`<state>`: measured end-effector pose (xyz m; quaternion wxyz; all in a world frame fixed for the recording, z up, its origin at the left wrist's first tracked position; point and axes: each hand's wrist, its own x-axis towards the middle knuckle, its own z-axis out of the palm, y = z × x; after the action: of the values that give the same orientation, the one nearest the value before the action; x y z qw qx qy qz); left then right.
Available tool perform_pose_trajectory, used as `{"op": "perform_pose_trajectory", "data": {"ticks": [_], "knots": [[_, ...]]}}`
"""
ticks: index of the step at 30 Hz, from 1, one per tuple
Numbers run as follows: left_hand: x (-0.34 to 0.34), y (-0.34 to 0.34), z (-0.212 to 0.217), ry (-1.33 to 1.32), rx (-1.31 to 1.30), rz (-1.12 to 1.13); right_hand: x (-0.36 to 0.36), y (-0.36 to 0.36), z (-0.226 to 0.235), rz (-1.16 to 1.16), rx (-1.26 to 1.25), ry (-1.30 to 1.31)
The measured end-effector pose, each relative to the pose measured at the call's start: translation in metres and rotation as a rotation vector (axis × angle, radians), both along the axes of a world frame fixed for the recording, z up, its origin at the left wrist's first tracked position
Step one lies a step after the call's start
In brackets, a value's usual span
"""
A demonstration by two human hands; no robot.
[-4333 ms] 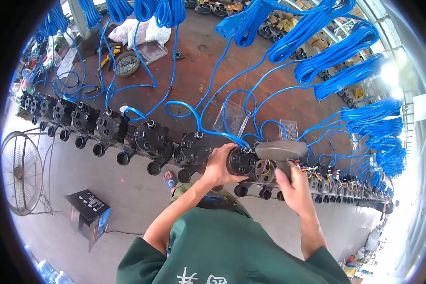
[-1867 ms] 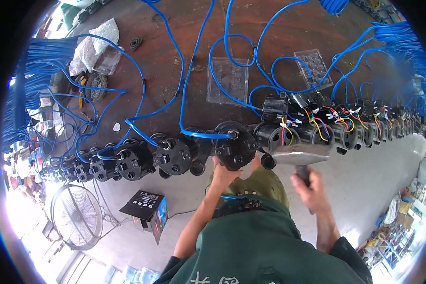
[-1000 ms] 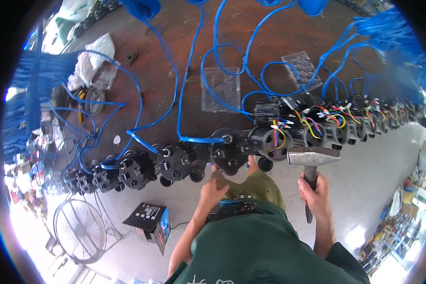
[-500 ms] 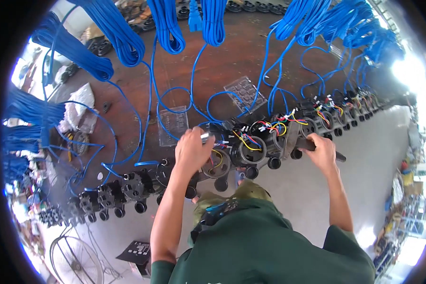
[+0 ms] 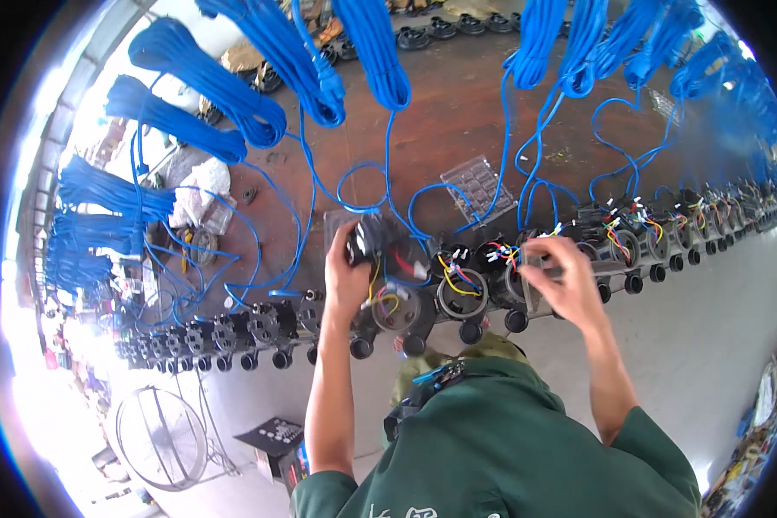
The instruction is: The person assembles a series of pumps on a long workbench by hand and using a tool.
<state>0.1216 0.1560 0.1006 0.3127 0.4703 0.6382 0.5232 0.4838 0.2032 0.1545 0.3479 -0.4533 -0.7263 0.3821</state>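
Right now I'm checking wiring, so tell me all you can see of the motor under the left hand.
The motor is a black round-bodied unit in the row along the bench edge, its open ring face showing yellow and red wires. A blue cable runs to its top. The left hand grips a black cap above it.

We see a clear plastic blister tray (image 5: 477, 183) lying flat on the brown tabletop (image 5: 457, 112), behind the row of motors; it is rectangular, see-through, with a grid of small pockets. A second clear tray (image 5: 669, 104) lies farther right on the same tabletop, blurred. At the left, white plastic bags (image 5: 197, 192) sit crumpled on the tabletop among blue cables. Down on the floor (image 5: 708, 345) at lower left stands a black box (image 5: 276, 436) with pale markings on its top face and a red-and-blue side. We find no screens.
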Motion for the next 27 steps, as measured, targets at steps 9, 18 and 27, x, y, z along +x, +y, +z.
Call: {"op": "perform_pose_trajectory", "data": {"ticks": [9,18,27], "knots": [[0.048,-0.041,0.025,0.912,0.462,-0.083,-0.162,0.053,-0.033,0.564,-0.871,0.121],[-0.018,-0.051,-0.012,-0.527,-0.389,-0.396,-0.177,0.051,-0.027,0.357,-0.958,0.139],[0.01,-0.052,-0.054,-0.269,-0.271,-0.236,-0.2,0.039,-0.044,0.457,-0.937,0.332]]}}
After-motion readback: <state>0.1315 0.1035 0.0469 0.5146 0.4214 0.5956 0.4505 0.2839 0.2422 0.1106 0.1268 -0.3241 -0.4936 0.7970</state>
